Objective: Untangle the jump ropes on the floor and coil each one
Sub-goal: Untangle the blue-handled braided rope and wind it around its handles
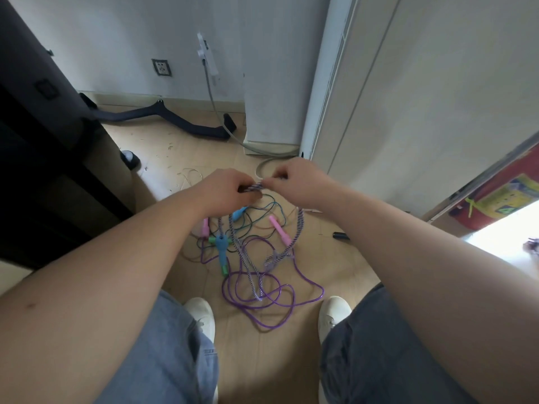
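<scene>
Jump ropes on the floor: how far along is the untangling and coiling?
Nothing looks finished: no coiled rope shows. In hand: the left hand and right hand grip strands of the purple-and-white braided rope, which hangs down into the pile. Left: the purple plastic rope lies in loose loops, the thin teal rope crosses it, and the pink handle and blue handle sit among them.

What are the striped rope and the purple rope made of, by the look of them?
Striped rope: probably woven cotton or nylon cord; matte, with a braided purple-and-white pattern. Purple rope: likely PVC or similar plastic; smooth, glossy, somewhat see-through, lying in springy loops.
</scene>
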Action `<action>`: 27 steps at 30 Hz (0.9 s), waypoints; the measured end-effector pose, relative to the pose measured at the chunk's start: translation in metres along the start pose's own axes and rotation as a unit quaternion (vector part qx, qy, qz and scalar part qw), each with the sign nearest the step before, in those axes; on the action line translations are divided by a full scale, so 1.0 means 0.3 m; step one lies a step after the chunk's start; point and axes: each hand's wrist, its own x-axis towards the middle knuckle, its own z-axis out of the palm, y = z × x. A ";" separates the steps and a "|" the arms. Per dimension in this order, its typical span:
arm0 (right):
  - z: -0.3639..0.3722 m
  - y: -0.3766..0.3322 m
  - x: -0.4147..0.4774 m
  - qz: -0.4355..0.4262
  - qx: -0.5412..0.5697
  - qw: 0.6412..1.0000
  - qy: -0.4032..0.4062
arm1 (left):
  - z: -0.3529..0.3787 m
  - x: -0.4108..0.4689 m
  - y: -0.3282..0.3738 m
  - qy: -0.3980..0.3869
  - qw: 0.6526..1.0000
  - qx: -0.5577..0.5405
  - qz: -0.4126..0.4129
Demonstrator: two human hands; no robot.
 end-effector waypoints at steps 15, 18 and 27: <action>-0.087 -0.002 -0.018 0.027 0.648 0.761 -0.022 | 0.005 0.009 -0.062 -0.020 0.996 -0.013 -0.080; -0.062 0.007 -0.030 0.022 0.287 0.957 -0.046 | -0.003 0.006 -0.041 -0.007 0.998 0.013 -0.067; -0.016 -0.024 -0.057 0.002 0.168 0.980 -0.111 | -0.008 0.007 -0.067 -0.003 0.996 -0.008 -0.087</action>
